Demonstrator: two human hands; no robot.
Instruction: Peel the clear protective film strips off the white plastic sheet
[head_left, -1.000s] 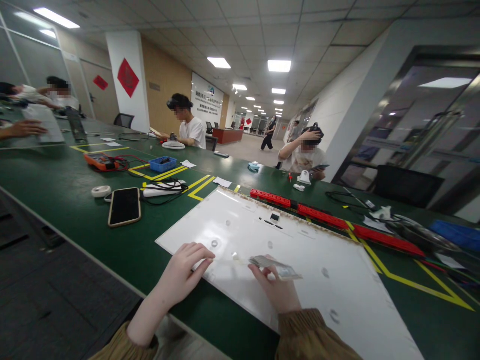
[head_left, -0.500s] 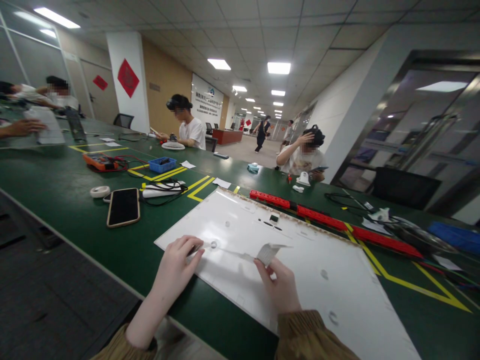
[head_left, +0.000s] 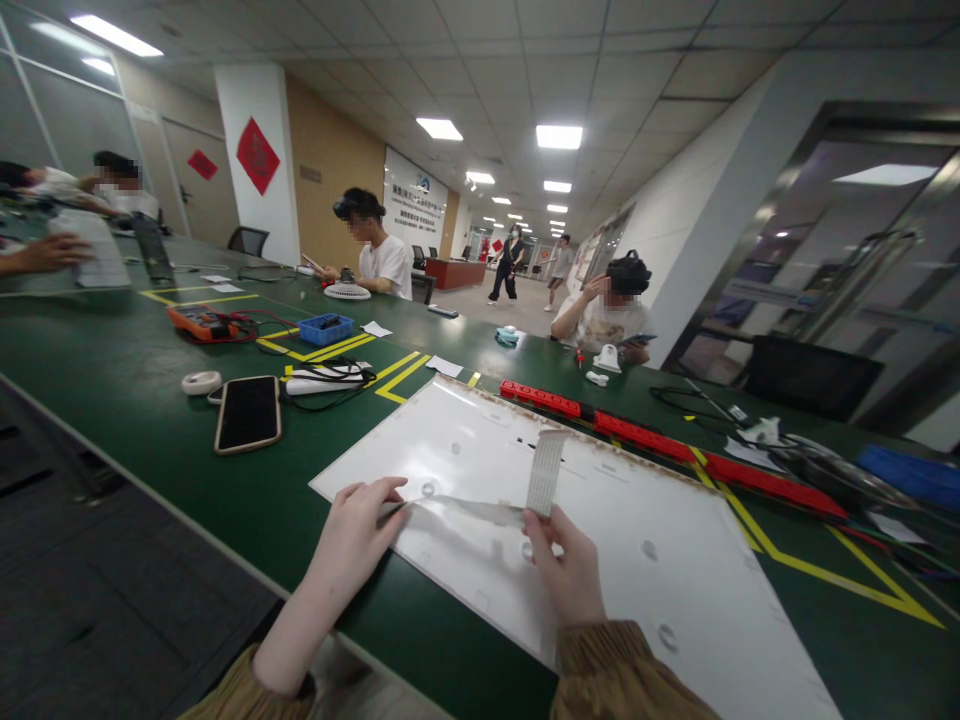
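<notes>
A thin, flat grey-white strip (head_left: 480, 508), marked with fine lines like a ribbon cable, is stretched between my two hands above the large white panel (head_left: 480, 600). My left hand (head_left: 364, 520) is closed on the strip's left part over the panel's near left edge. Between thumb and fingers, my right hand (head_left: 564, 565) pinches the strip where it folds. Beyond that pinch, the free end stands up, its lined face towards me. Small round marks or holes show in the panel.
A phone (head_left: 248, 414), a white tape roll (head_left: 201, 383) and a white device with a black cord (head_left: 326, 378) lie to the left. A red power strip (head_left: 645, 434) runs behind the panel. Cables (head_left: 832, 462) are heaped at right. Several other people sit around the green table.
My right hand has turned the strip's free end from a sideways curl to nearly upright. My left hand has barely moved. In the background, two walking people have changed position.
</notes>
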